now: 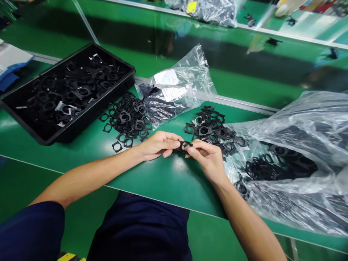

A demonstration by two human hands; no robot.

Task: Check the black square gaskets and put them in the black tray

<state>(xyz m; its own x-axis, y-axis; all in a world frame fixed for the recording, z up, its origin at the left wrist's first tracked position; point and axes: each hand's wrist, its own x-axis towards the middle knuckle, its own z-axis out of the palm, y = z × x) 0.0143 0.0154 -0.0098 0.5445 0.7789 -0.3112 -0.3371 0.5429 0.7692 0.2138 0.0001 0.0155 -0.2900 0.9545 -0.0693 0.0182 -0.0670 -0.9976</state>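
Between my two hands, just above the green table (163, 181), is a small black plastic frame with a round hole (182, 145). My left hand (159, 145) pinches its left side between thumb and fingers. At its right side, my right hand (205, 156) grips the same part with thumb and forefinger. Whether a second piece lies under it, I cannot tell. Left of my hands spreads a loose pile of flat black ring frames (126, 117). A second heap of black frames (208, 127) lies just beyond my right hand.
A black tray (89, 108) full of similar black parts stands at the left. Behind the piles is a clear bag with paper labels (187, 79). A large open plastic bag (293, 127) holding black parts covers the right side. A raised shelf edge (244, 27) runs along the back.
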